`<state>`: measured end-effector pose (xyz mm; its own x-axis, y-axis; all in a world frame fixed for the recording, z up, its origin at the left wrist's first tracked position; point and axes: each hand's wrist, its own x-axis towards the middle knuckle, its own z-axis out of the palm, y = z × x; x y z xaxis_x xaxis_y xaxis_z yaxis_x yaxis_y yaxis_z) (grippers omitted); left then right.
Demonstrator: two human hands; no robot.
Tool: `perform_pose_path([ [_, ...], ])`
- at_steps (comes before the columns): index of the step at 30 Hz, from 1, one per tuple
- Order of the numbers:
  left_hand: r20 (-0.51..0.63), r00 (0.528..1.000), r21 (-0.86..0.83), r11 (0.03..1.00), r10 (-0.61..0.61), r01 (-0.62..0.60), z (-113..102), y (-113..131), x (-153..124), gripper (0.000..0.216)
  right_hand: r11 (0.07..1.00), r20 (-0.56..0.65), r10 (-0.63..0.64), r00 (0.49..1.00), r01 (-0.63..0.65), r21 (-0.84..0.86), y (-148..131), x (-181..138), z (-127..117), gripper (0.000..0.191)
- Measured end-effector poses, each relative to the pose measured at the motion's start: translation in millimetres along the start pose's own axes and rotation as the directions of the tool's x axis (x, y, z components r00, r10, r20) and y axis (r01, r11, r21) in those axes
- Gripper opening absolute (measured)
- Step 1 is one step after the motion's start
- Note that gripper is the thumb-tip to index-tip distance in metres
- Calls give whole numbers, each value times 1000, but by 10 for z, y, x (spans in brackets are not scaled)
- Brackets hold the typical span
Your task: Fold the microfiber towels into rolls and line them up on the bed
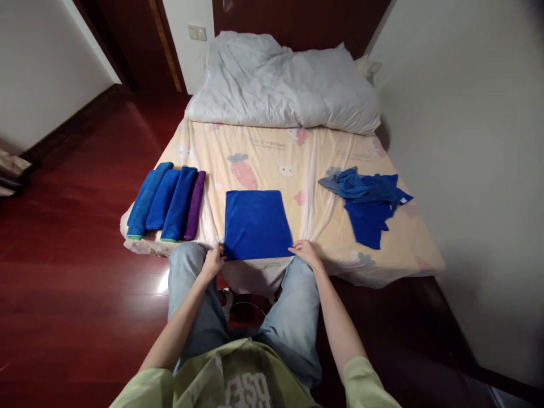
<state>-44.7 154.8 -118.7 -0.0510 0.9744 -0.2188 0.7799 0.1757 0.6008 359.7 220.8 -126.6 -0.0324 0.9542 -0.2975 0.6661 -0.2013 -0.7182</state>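
A blue towel (257,224) lies spread flat at the near edge of the bed, between my knees. At its near left corner my left hand (213,260) has its fingers pinched on the edge. My right hand (305,252) grips the near right corner between thumb and fingers. To the left, several rolled towels lie side by side: blue rolls (178,204) and a purple roll (195,207) nearest the flat towel. On the right side of the bed is a loose, crumpled heap of blue and grey-blue towels (368,198).
The bed (272,156) has a pale yellow sheet with carrot and cat prints. A bunched light grey quilt (284,85) covers its far end. A white wall (463,170) stands along the right, and dark red wooden floor (85,272) lies to the left.
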Motion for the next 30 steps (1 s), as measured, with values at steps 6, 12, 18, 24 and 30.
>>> perform_pose_path([
  [6,9,994,34,994,-107,107,12,42,17,20,993,-75,-49,996,41,-108,-87,-35,-12,32],
  [12,111,984,-35,989,-142,147,-38,93,89,11,990,-25,-21,999,17,-141,-116,-14,-24,30],
  [18,174,978,29,993,-116,113,-65,73,109,14,966,34,-53,998,60,-251,-271,-51,-68,54],
  [24,133,986,86,993,-96,85,-80,63,73,11,980,20,-68,997,70,-188,-284,-86,-38,24],
  [30,53,998,296,955,-35,18,-53,-9,-32,49,978,51,-107,993,114,-173,-333,-183,42,31],
])
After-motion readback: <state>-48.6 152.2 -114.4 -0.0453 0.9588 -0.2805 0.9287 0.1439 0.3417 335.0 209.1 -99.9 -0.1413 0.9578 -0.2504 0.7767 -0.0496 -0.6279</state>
